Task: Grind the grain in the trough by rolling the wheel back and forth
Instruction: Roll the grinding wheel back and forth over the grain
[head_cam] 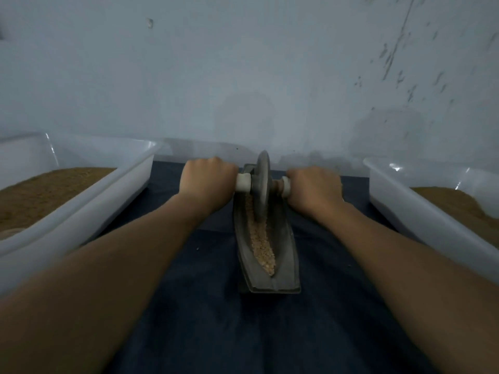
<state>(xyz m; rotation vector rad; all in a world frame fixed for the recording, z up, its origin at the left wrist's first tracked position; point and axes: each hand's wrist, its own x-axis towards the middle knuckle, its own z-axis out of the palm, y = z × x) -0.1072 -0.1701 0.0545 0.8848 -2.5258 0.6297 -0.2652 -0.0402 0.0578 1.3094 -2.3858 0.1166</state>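
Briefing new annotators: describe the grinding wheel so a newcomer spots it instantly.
On the dark blue cloth lies a long grey boat-shaped trough holding pale grain. The wheel stands upright in its far end, between the left hand and right hand, which grip its white handles. It is the only thin, round grey disc there.

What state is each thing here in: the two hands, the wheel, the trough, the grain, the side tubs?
Left hand: grips the wheel's left handle.
Right hand: grips the wheel's right handle.
Wheel: upright on edge, at the trough's far end.
Trough: lies lengthwise on the dark cloth.
Grain: coarse, pale, along the trough's bottom.
Left tub: open, brown powder inside.
Right tub: open, brown powder inside.
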